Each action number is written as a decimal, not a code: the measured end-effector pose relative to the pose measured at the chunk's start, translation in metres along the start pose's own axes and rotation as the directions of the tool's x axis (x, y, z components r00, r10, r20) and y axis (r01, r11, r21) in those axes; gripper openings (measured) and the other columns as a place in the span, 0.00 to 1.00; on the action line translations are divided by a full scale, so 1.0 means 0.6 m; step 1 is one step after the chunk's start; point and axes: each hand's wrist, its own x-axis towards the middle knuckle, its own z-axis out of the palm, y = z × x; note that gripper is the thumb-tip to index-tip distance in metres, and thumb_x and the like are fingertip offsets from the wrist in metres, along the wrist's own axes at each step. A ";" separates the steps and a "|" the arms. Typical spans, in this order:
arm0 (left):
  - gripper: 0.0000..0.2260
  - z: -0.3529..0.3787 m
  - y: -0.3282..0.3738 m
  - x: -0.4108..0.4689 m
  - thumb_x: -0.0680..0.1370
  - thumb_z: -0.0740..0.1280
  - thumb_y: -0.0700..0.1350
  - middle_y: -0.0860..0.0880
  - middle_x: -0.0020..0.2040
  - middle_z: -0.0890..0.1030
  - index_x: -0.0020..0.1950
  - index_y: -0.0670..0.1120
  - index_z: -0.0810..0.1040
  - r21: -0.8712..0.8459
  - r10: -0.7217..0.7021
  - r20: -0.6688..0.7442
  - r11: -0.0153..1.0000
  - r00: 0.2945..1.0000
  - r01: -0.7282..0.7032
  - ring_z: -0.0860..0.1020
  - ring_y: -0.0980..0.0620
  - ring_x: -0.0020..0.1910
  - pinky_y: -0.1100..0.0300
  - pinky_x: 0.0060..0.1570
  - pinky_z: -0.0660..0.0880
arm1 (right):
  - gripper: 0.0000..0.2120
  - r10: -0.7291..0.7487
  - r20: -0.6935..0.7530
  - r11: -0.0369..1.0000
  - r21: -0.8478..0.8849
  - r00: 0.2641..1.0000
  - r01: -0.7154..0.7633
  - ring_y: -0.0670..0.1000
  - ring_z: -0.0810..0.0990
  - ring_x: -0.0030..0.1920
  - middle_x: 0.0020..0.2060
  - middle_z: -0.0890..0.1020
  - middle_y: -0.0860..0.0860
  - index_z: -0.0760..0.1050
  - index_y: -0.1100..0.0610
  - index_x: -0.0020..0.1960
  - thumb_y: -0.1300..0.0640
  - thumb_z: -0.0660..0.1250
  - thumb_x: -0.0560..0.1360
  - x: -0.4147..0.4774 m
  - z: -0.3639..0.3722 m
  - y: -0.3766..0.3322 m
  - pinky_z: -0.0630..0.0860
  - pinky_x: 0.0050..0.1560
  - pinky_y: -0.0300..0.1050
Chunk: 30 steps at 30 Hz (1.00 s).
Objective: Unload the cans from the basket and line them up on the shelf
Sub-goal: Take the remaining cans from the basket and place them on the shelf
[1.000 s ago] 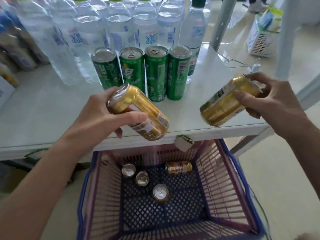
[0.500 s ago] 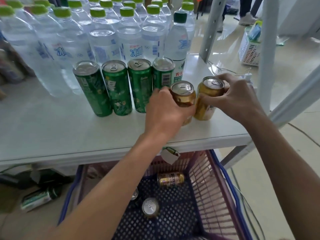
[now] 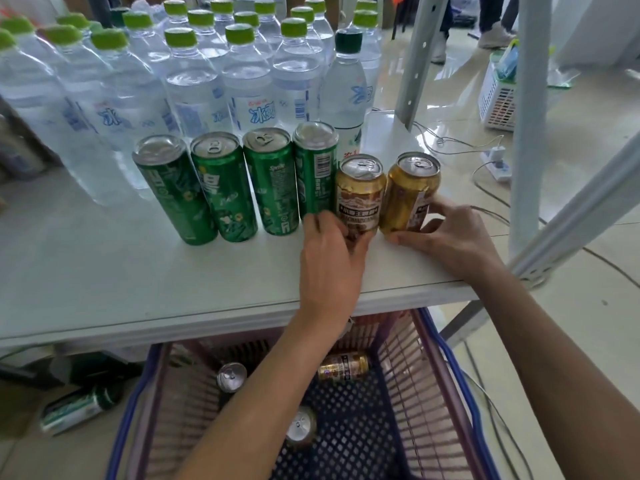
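Four tall green cans point(image 3: 221, 188) stand in a row on the shelf point(image 3: 104, 271); two gold cans point(image 3: 360, 194) stand upright just beside them — six in the line; three more cans point(image 3: 343, 367) lie in the basket point(image 3: 433, 375), one gold on its side, two showing silver tops; one green can point(image 3: 76, 408) on the floor; water bottles point(image 3: 242, 81) behind — well over a dozen, too crowded to count; two hands point(image 3: 329, 258).

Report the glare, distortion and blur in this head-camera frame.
Head view: daylight glare washes out the glossy floor; wide-angle bending tilts the green cans and curves the shelf edge; gold cans sharp, the basket interior dimmer, corners soft.
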 end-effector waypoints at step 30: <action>0.15 -0.148 -0.247 -0.154 0.79 0.65 0.46 0.46 0.62 0.76 0.65 0.47 0.72 0.458 -0.190 0.835 0.759 0.516 -0.462 0.79 0.46 0.56 0.62 0.39 0.69 | 0.12 0.372 0.913 0.927 -0.376 0.165 -0.008 0.45 0.86 0.43 0.42 0.87 0.47 0.81 0.57 0.59 0.55 0.73 0.77 -0.129 0.083 -0.033 0.81 0.42 0.37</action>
